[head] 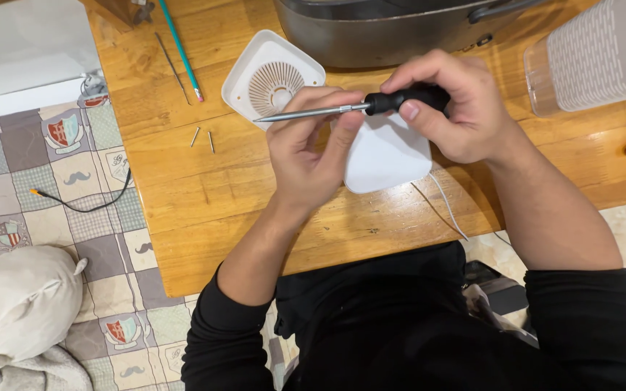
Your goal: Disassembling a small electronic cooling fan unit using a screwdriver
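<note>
— What are the hands doing?
— I see my right hand gripping a black-handled metal screwdriver; my left hand pinches its shaft, above a white rounded plastic cover on the wooden counter.

Wooden table w/ patchwork quilt at left

Bright even indoor light, soft shadows under the hands (perhaps overhead), sharp focus, mild glare top left.
</note>
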